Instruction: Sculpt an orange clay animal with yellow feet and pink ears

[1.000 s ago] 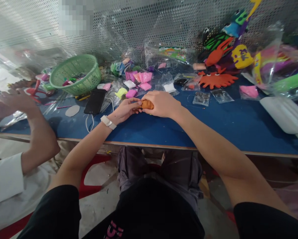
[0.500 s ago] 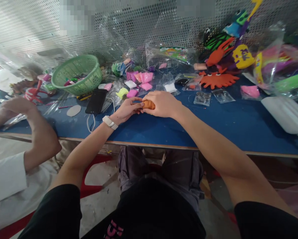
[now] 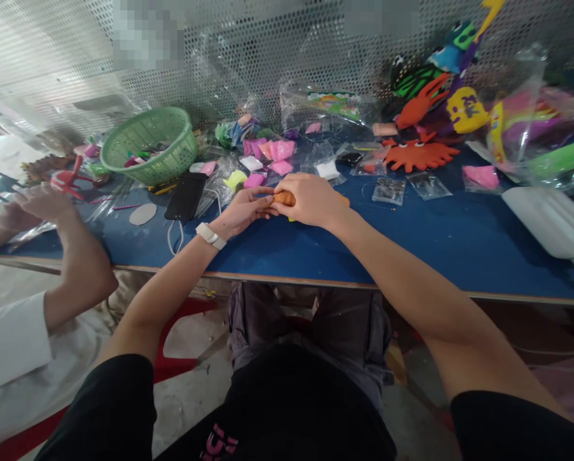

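An orange-brown lump (image 3: pixel 285 199), which looks like modelling clay, is held between my two hands over the blue table (image 3: pixel 287 256). My left hand (image 3: pixel 244 212), with a white band at the wrist, pinches its left end between thumb and fingers. My right hand (image 3: pixel 310 198) wraps over its right side, palm down, and hides part of it. A small bit of yellow shows under my right hand, and a yellow-orange edge (image 3: pixel 345 201) shows beyond it. Small pink packets (image 3: pixel 281 151) and a yellow-green one (image 3: pixel 235 180) lie behind my hands.
A green basket (image 3: pixel 181 150), a black phone (image 3: pixel 185 196) with a white cable and a grey disc (image 3: pixel 143 214) are to the left. An orange crab figure (image 3: pixel 420 154), clear bags and a white tray (image 3: pixel 550 221) are to the right. Another person's hands (image 3: pixel 44 203) are at far left.
The orange-brown lump has shifted slightly left in my hands. Yellow bits now show beside my right hand. At far left the other person's hands have moved and show more separately.
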`<action>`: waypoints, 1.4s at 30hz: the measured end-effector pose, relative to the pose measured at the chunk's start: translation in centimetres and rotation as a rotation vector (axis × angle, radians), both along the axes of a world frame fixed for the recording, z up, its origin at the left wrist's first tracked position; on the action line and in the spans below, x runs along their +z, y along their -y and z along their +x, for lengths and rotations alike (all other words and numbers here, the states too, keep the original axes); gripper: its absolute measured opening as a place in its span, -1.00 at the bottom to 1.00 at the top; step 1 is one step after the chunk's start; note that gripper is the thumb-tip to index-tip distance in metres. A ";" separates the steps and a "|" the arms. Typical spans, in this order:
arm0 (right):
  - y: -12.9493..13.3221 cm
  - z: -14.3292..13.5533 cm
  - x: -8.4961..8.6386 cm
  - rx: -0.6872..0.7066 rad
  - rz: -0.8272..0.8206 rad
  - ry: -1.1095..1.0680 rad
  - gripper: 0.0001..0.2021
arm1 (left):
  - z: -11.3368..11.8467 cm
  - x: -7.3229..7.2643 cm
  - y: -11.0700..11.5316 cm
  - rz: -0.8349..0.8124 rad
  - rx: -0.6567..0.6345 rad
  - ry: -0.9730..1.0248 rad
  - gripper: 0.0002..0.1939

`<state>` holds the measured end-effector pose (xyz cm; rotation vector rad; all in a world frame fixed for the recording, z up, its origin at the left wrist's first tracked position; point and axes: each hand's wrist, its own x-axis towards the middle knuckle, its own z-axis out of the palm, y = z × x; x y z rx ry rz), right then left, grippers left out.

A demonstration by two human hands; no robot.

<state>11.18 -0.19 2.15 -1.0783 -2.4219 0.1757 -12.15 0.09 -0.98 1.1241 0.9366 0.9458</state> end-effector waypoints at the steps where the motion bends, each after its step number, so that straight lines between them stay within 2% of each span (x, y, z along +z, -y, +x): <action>1: 0.0 -0.1 0.0 0.000 -0.005 -0.008 -0.79 | 0.0 -0.1 -0.1 0.006 0.001 -0.008 -0.71; 7: 0.2 0.1 0.5 0.005 -0.020 -0.011 -0.76 | -0.4 0.0 -0.3 0.011 -0.043 0.048 -0.71; 12: 0.4 0.5 0.8 0.015 -0.020 -0.008 -0.73 | -1.2 -0.3 -0.6 0.049 -0.093 0.036 -0.45; 20: 0.4 0.4 0.7 0.009 -0.003 0.006 -0.70 | -1.1 -0.8 -0.8 0.094 -0.094 0.005 -0.25; 26: 0.4 0.6 0.6 0.025 0.003 0.016 -0.68 | -0.6 -0.5 -0.4 0.093 -0.052 -0.031 -0.36; 33: 0.1 0.6 0.3 0.047 -0.004 0.045 -0.56 | 0.1 -0.5 -0.1 0.076 0.010 -0.021 -0.51; 42: -0.2 0.7 0.1 0.052 0.008 0.077 -0.61 | 0.6 -0.4 -0.2 -0.007 0.008 0.088 -0.82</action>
